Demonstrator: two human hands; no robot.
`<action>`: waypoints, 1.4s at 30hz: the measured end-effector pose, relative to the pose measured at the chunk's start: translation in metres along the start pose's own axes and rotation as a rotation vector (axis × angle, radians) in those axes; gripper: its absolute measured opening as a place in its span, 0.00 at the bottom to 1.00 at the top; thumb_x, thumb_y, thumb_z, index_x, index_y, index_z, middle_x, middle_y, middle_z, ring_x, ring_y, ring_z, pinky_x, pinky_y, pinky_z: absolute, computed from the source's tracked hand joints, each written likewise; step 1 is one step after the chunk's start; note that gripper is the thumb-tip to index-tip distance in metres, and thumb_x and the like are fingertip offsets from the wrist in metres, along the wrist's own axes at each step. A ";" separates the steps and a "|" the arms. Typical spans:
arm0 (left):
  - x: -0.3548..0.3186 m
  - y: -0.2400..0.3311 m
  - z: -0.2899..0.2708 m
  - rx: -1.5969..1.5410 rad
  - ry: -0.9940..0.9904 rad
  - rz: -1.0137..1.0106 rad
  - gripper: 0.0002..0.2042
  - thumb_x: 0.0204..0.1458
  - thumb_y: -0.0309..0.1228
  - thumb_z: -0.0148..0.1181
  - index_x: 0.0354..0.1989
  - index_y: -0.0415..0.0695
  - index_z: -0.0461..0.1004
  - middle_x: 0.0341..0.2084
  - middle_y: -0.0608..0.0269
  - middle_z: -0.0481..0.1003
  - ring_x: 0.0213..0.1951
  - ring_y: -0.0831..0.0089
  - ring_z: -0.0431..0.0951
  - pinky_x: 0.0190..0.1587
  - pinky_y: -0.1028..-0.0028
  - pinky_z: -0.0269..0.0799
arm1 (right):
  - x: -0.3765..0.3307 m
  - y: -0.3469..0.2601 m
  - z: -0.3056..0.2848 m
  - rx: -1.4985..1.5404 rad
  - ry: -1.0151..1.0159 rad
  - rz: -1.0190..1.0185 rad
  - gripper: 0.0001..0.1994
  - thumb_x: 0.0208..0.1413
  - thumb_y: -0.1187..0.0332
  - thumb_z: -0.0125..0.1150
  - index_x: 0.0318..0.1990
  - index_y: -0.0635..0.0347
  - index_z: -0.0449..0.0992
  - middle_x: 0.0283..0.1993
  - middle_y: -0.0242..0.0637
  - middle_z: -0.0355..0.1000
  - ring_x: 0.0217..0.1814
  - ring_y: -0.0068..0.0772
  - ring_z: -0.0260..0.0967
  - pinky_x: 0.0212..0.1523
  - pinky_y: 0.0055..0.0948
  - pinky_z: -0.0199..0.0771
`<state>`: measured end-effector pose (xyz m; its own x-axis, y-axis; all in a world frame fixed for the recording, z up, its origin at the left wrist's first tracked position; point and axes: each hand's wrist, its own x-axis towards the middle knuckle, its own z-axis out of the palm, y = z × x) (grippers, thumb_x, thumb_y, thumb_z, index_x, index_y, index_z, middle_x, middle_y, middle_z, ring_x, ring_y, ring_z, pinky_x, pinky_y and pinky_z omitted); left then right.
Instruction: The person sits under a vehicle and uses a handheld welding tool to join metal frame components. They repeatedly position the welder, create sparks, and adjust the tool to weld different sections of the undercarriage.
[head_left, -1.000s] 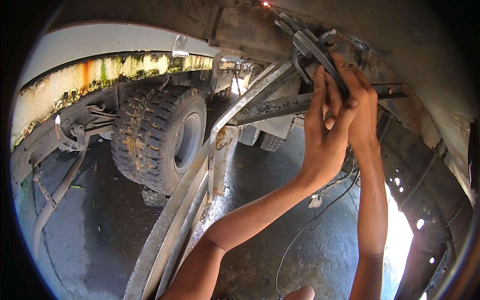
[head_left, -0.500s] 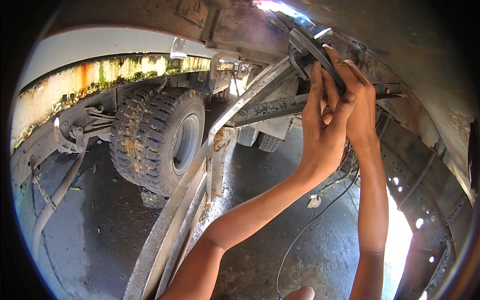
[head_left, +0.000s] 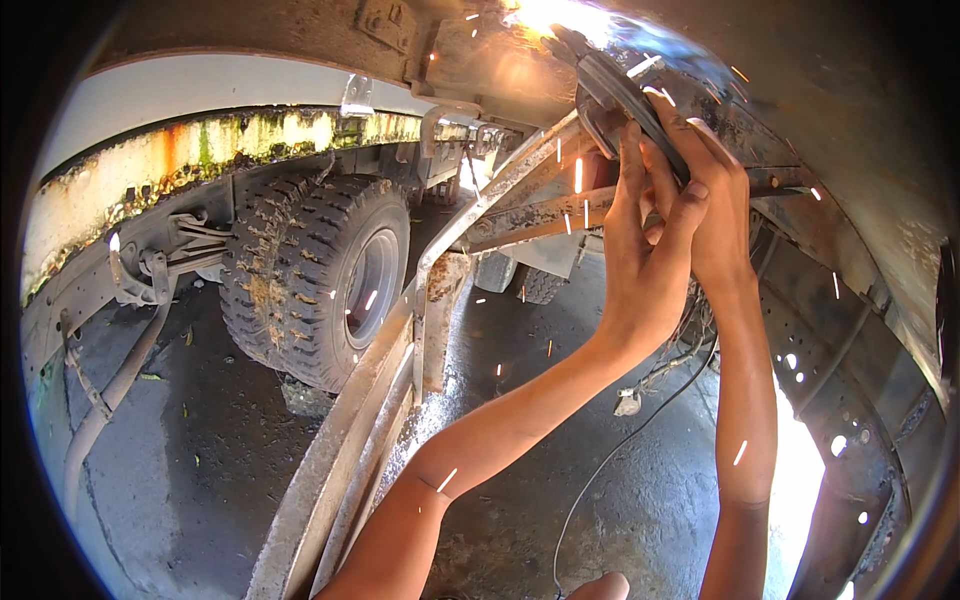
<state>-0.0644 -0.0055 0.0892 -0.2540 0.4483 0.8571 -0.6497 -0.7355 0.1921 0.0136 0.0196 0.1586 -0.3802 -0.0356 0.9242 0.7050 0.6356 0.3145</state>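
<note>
Both hands are raised overhead around a dark welding electrode holder (head_left: 622, 97), its tip slanting up and left toward a blinding white-blue arc (head_left: 552, 16) on the rusty steel above. My right hand (head_left: 722, 205) closes around the holder's lower end, fingers along its right side. Pressed against it from the left is my left hand (head_left: 648, 250), fingers up on the holder and thumb against the right hand. Orange light and flying sparks surround the arc. The palm sides and the lower handle are partly hidden by the fingers.
A bent steel bar (head_left: 437, 250) runs diagonally from lower left to the frame above. Left of it stands a large muddy truck tyre (head_left: 310, 275). A thin black cable (head_left: 618, 447) hangs below the hands. Perforated rusty panels (head_left: 845, 400) curve along the right.
The arc has flared much brighter, with orange glow on the steel beside it. Sparks now fall across the view. Both hands and the holder have stayed in nearly the same place.
</note>
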 end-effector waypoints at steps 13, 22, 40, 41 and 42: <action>-0.050 0.010 -0.004 0.140 0.041 0.036 0.53 0.58 0.46 0.63 0.78 0.33 0.31 0.72 0.38 0.53 0.71 0.55 0.57 0.71 0.61 0.54 | -0.027 -0.049 -0.016 0.124 -0.025 0.080 0.29 0.55 0.72 0.67 0.66 0.48 0.74 0.44 0.47 0.78 0.35 0.52 0.80 0.32 0.43 0.80; -0.014 0.015 0.000 0.154 0.045 0.006 0.46 0.60 0.39 0.60 0.78 0.31 0.37 0.76 0.35 0.47 0.77 0.55 0.48 0.76 0.60 0.44 | -0.004 -0.025 -0.004 0.058 -0.058 0.124 0.34 0.46 0.74 0.69 0.67 0.46 0.74 0.47 0.43 0.78 0.36 0.51 0.79 0.37 0.43 0.80; 0.005 -0.002 0.003 0.089 0.090 0.070 0.45 0.60 0.38 0.57 0.78 0.32 0.37 0.60 0.47 0.68 0.58 0.69 0.69 0.65 0.71 0.60 | 0.011 -0.005 0.003 0.032 -0.056 -0.009 0.39 0.41 0.72 0.72 0.68 0.45 0.74 0.41 0.43 0.77 0.36 0.51 0.76 0.35 0.44 0.77; 0.005 -0.002 0.003 0.084 0.089 0.071 0.45 0.60 0.38 0.57 0.79 0.32 0.38 0.59 0.48 0.68 0.57 0.69 0.69 0.65 0.71 0.61 | 0.011 -0.005 0.003 0.027 -0.055 -0.009 0.39 0.41 0.72 0.72 0.68 0.45 0.74 0.41 0.42 0.77 0.36 0.51 0.76 0.35 0.44 0.77; 0.006 -0.002 0.003 0.081 0.082 0.066 0.45 0.60 0.38 0.57 0.79 0.33 0.38 0.58 0.49 0.69 0.56 0.70 0.69 0.64 0.71 0.61 | 0.011 -0.005 0.003 0.023 -0.056 0.002 0.39 0.41 0.71 0.72 0.68 0.45 0.74 0.41 0.42 0.77 0.36 0.51 0.76 0.36 0.44 0.77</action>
<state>-0.0624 -0.0030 0.0952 -0.3543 0.4351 0.8278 -0.5702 -0.8021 0.1775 0.0041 0.0187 0.1667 -0.4122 0.0085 0.9110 0.6923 0.6530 0.3071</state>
